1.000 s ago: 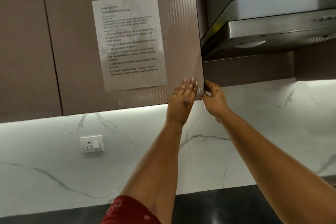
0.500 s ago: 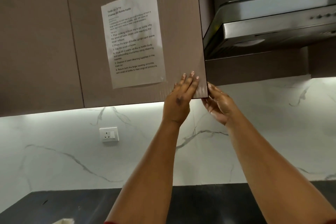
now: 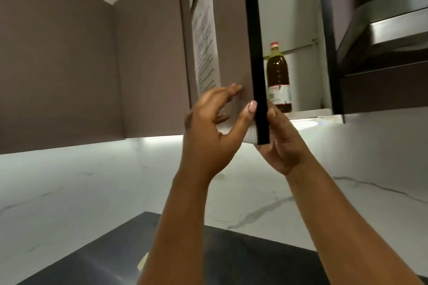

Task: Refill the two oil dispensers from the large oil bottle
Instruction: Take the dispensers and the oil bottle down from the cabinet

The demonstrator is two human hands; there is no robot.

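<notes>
The large oil bottle (image 3: 278,76), dark amber with a red cap and a white label, stands upright on the lower shelf inside the wall cabinet, partly hidden by the door's black edge. The cabinet door (image 3: 231,30) is swung wide open toward me. My left hand (image 3: 208,132) rests on the door's outer face near its bottom corner, thumb at the edge. On the inner side of that corner my right hand (image 3: 280,143) grips the door. No oil dispensers are in view.
A paper instruction sheet (image 3: 205,41) is taped to the door's front. The steel range hood (image 3: 382,25) juts out at the right of the cabinet. Below lie a white marble backsplash (image 3: 92,187) and a dark countertop (image 3: 231,257).
The cabinet door has swung from shut to wide open, pulled by both hands, and the oil bottle inside has come into view. The camera has shifted left and up.
</notes>
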